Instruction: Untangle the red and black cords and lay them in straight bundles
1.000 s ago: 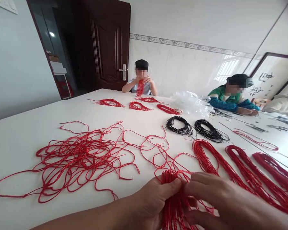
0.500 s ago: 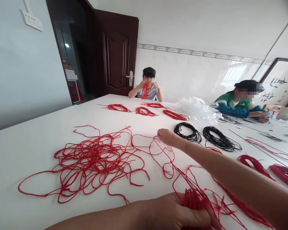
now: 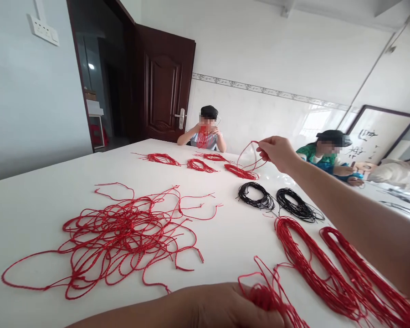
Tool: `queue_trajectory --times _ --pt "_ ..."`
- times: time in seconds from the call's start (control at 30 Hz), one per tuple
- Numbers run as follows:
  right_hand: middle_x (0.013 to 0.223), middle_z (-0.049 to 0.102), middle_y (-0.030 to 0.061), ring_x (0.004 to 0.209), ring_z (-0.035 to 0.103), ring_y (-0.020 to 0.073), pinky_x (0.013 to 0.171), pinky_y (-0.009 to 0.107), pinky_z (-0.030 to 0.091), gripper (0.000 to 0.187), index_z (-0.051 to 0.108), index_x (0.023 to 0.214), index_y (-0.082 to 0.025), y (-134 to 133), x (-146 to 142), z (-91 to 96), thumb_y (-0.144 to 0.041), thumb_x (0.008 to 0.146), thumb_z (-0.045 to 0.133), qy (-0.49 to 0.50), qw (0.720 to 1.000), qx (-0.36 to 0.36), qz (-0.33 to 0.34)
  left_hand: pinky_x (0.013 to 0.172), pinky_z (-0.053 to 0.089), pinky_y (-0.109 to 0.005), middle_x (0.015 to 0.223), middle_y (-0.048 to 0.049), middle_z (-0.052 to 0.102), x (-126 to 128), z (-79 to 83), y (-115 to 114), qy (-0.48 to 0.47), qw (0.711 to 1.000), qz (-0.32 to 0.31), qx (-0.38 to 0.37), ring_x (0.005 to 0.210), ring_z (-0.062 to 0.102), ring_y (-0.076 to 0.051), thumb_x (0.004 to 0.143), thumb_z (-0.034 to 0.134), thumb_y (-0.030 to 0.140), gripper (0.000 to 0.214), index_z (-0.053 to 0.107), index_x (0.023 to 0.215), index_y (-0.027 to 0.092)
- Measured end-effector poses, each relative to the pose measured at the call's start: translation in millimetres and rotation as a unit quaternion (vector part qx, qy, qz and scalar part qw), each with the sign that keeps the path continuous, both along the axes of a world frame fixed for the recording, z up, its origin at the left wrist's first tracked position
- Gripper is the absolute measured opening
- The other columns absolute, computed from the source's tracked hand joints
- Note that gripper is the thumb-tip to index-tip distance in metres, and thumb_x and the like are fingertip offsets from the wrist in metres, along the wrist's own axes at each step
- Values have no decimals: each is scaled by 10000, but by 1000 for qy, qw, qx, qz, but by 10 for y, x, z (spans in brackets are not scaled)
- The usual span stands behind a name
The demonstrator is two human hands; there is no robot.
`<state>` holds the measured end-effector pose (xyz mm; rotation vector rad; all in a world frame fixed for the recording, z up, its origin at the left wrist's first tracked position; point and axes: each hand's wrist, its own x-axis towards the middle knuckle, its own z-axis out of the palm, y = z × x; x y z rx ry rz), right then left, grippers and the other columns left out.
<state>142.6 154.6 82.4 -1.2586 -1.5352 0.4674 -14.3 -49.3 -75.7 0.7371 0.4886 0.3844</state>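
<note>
Low at the front edge of the view, my left hand (image 3: 239, 306) is closed around a bundle of red cords (image 3: 268, 298), whose loose ends stick out past the fingers. My right hand (image 3: 276, 152) is raised over the far part of the table, fingers pinched on a single looped red cord (image 3: 246, 154) that hangs in the air. A loose tangle of red cords (image 3: 126, 232) lies on the white table to the left, several ends spread toward the middle. Two long red cord hanks (image 3: 307, 264) rest beneath and beside my right forearm.
Two black cord coils (image 3: 256, 196) lie at mid-table. Several small red cord bundles (image 3: 162, 158) sit farther back. One person (image 3: 203, 132) across the table holds red cords; another person (image 3: 323, 152) sits at the right by clear plastic bags (image 3: 269, 171). A brown door (image 3: 167, 82) stands behind.
My right hand has risen up and away from the table with the looped red cord. The left hand stays low around its bundle. The view has shifted slightly right.
</note>
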Motion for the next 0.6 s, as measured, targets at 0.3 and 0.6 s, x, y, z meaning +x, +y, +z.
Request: queue_trajectory --times 0.3,0.6 --pt "536 508 -18 406 385 42 368 189 325 120 549 688 -152 -826 201 -454 -249 654 612 -27 995 -64 75 836 397 -358 618 -5 567 -8 119 278 -132 949 273 -90 587 564 -119 753 489 221 110 515 818 136" --pt "572 518 -10 485 443 86 435 216 370 133 546 779 -168 -1554 13 -944 -296 760 515 -196 968 -57 144 826 409 -331 906 -113 604 -70 62 335 -162 942 277 -100 851 582 -214 692 453 227 263 540 900 91"
